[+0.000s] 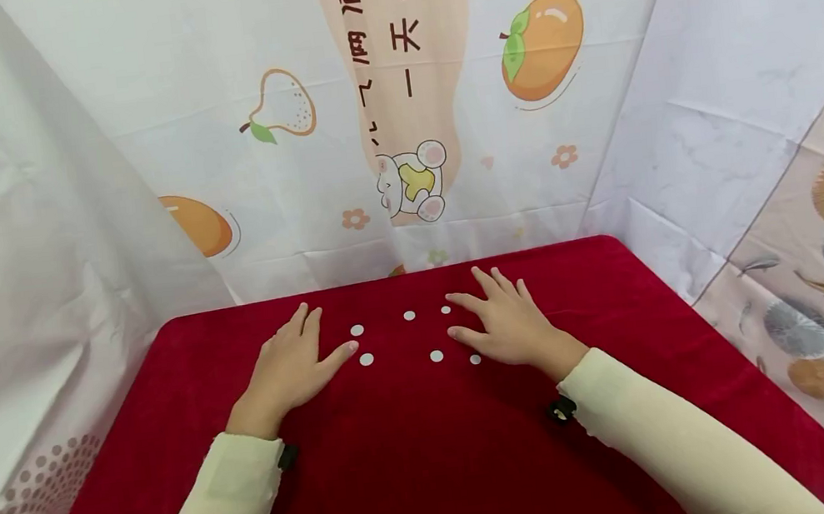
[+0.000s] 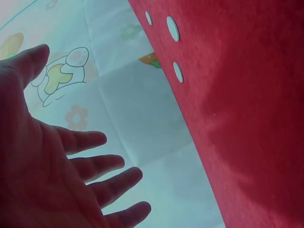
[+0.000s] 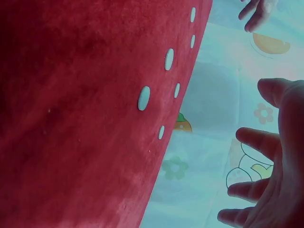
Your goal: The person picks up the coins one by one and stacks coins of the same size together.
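Several small flat white discs lie on the red tablecloth in two loose rows. My left hand (image 1: 290, 366) is held left of them, fingers straight and thumb out towards the near left disc (image 1: 366, 360) and far left disc (image 1: 357, 330). Between the hands are a far middle disc (image 1: 409, 316) and a near middle disc (image 1: 436, 356). Over at the right, my right hand (image 1: 505, 322) spreads its fingers beside the far right disc (image 1: 445, 310) and near right disc (image 1: 475, 359). In the wrist views both palms look raised off the cloth and hold nothing.
A red velvet-like cloth (image 1: 404, 467) covers the table, its far edge close beyond the fingertips. White printed curtains (image 1: 284, 187) with fruit pictures hang behind the table and along both sides. A dark wrist device (image 1: 561, 410) sits at the right cuff.
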`<state>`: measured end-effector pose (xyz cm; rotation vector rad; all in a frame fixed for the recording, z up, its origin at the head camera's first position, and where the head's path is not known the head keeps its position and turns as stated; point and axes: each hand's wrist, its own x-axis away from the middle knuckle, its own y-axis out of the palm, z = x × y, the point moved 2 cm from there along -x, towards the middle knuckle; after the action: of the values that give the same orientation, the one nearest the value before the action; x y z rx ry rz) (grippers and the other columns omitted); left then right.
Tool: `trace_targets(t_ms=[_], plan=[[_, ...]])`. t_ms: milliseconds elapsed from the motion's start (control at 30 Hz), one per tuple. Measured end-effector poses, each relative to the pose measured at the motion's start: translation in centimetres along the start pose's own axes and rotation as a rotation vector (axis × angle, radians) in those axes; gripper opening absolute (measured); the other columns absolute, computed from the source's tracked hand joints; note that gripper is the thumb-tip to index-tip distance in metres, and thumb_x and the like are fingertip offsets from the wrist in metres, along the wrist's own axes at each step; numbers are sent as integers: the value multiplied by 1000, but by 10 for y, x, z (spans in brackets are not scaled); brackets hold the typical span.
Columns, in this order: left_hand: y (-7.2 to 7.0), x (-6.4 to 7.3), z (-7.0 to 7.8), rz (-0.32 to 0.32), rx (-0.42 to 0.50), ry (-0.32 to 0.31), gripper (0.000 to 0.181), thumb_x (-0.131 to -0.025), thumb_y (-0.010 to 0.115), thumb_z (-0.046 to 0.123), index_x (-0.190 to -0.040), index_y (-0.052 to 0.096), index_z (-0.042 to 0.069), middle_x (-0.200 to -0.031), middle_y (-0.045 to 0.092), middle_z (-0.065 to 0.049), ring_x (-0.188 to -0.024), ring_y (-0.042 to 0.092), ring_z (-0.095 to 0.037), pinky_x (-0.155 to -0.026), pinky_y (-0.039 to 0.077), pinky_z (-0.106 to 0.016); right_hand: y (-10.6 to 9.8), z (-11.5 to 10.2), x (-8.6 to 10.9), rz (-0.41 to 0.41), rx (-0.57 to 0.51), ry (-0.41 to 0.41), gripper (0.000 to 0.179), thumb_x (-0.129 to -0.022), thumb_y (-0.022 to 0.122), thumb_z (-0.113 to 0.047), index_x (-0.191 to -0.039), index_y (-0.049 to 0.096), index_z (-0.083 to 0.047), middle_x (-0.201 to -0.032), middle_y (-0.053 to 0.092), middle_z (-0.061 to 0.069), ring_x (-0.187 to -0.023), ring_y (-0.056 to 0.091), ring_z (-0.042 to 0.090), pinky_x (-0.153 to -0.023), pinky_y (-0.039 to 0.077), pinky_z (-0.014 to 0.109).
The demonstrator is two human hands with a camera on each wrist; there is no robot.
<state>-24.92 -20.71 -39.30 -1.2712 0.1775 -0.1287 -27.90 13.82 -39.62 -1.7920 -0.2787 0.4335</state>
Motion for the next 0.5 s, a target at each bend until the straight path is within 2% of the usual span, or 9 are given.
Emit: trace_targets(t_ms=[333,500], plan=[[4,-4,8,20,-11,0,101,-94,52,74,-158,33,-2,-168,25,-22,-151,31,-45,-117,29,-68,11,-12,-10,8,-2,-41,61,-97,53,-67,-150,55,-36,-169,28,13,-157,20,44,-119,18,75],[5,-6,8,19,-3,1,94,-95,57,67,-159,34,3,-168,27,-21,-150,33,-45,-116,30,-70,16,-19,-14,23,-26,-62,58,-97,57,-63,-146,60,-32,-166,34,12,-155,25,43,-119,21,73]])
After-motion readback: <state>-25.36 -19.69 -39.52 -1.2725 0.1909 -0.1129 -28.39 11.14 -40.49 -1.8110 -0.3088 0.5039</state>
